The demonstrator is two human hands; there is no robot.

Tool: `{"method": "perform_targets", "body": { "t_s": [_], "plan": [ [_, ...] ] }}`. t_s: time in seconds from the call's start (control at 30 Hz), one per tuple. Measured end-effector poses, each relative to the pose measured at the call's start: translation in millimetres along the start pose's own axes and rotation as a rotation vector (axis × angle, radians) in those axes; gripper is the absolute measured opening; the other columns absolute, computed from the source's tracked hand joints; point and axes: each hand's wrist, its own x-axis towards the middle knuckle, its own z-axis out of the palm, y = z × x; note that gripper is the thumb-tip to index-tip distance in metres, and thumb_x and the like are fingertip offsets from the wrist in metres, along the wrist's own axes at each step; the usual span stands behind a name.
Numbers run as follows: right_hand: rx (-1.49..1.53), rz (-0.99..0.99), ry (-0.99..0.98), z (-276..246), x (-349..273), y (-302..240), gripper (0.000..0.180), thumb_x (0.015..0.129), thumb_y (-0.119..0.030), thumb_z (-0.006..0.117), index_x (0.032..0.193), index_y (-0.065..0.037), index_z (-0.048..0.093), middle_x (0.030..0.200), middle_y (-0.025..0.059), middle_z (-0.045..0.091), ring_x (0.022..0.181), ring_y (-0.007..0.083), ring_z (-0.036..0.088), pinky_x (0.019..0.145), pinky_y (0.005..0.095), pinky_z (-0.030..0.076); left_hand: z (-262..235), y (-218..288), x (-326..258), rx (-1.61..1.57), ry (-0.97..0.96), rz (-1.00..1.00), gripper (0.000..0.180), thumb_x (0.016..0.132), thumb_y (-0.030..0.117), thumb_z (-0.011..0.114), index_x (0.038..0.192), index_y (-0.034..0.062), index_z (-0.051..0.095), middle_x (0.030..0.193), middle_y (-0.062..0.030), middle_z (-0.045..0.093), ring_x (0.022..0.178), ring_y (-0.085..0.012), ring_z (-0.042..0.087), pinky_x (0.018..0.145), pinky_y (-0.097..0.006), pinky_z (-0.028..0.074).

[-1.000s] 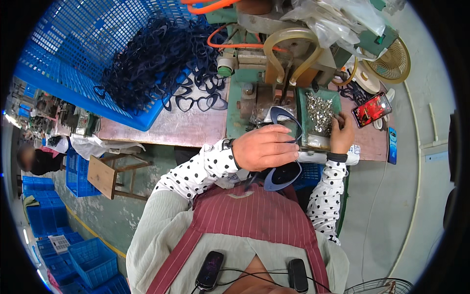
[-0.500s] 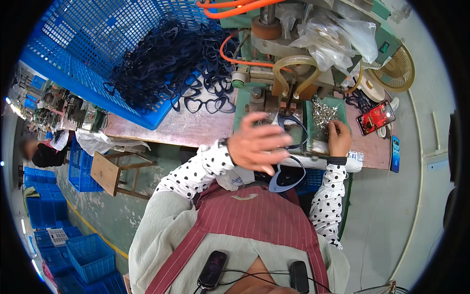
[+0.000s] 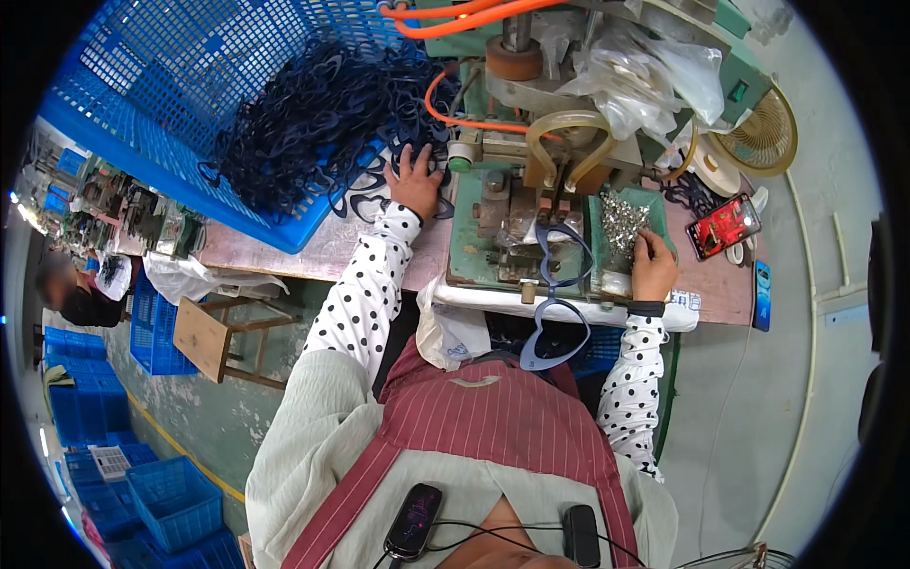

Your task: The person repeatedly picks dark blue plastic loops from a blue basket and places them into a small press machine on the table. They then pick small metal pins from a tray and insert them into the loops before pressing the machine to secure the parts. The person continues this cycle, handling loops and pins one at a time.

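My left hand (image 3: 415,190) reaches to the left of the machine, fingers spread over dark blue heart-shaped eyeglass frames at the near end of the pile (image 3: 313,123). Another blue eyeglass frame (image 3: 542,363) sits in the press machine (image 3: 474,237), its upper rim under the metal tips and its lower rim hanging past the front edge. To the right, the fingertips of my right hand (image 3: 654,270) are pinched together at the edge of a green tray with small shiny metal parts (image 3: 624,223). Anything between those fingertips is too small to make out.
A large blue plastic basket (image 3: 171,175) tilts toward the table on the left. Orange hoses (image 3: 474,21) and plastic bags (image 3: 654,76) hang about the machine. A red-screened phone (image 3: 724,228), a blue phone (image 3: 762,296) and a small fan (image 3: 758,133) are at the right.
My left hand has moved from in front of the machine, left and away from me, onto the eyeglass frames. My right hand stays at the tray with its fingertips together.
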Motion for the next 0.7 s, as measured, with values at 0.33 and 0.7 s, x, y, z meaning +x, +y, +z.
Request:
{"method": "perform_targets", "body": {
  "t_s": [0.33, 0.7],
  "plan": [
    [0.083, 0.02, -0.048, 0.5, -1.7, -2.5, 0.013, 0.081, -0.01, 0.07, 0.093, -0.007, 0.073, 0.091, 0.011, 0.071, 0.08, 0.0257, 0.067, 0.072, 0.0333, 0.051, -89.1, -66.1, -70.6, -0.135, 0.009, 0.365, 0.01, 0.073, 0.014, 0.069, 0.082, 0.0189, 0.072, 0.136, 0.0015, 0.052, 0.134, -0.0294, 0.038, 0.107, -0.055, 0.023],
    [0.716, 0.118, -0.327, -35.9, -1.3, -151.4, 0.025, 0.077, -0.003, 0.071, 0.102, -0.004, 0.069, 0.08, -0.0029, 0.065, 0.061, 0.0007, 0.039, 0.053, 0.0181, 0.032, -182.3, 86.9, -58.7, -0.578, 0.639, 0.781, 0.029, 0.074, 0.015, 0.07, 0.102, 0.0143, 0.065, 0.1, -0.0024, 0.068, 0.086, -0.0174, 0.065, 0.08, -0.036, 0.048]
  ]
}}
